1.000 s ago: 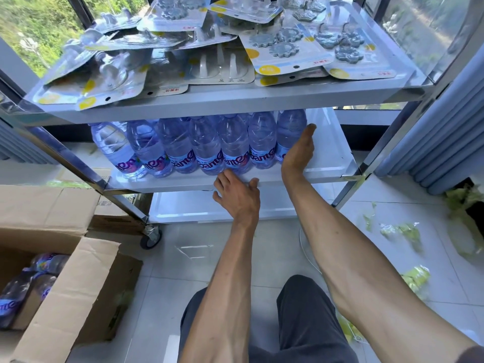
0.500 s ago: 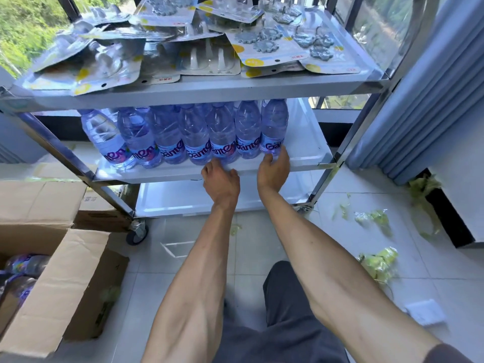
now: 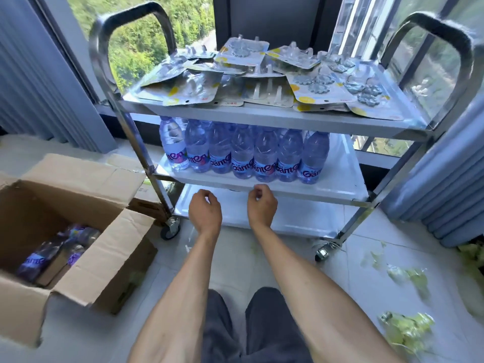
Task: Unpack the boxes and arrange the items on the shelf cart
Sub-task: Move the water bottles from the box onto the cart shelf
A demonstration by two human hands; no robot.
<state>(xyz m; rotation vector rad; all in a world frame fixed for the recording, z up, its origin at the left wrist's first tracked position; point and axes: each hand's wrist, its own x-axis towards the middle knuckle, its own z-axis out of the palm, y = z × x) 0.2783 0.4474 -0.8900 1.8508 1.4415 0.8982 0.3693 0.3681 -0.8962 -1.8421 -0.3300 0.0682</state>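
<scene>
A steel shelf cart stands ahead with three tiers. Several water bottles with purple labels stand in a row on its middle tier. Blister-packed items cover the top tier. An open cardboard box at the left still holds a few bottles lying down. My left hand and right hand hover just in front of the middle tier's front edge, both empty with fingers loosely curled, touching nothing.
The bottom tier of the cart is bare. Crumpled green plastic wrap lies on the tiled floor at the right. Blue curtains hang on both sides, and the cart's casters rest near the box.
Both hands have let go of the bottles and drawn back from the middle tier. My view has pulled back and up, so the cart handles now show.
</scene>
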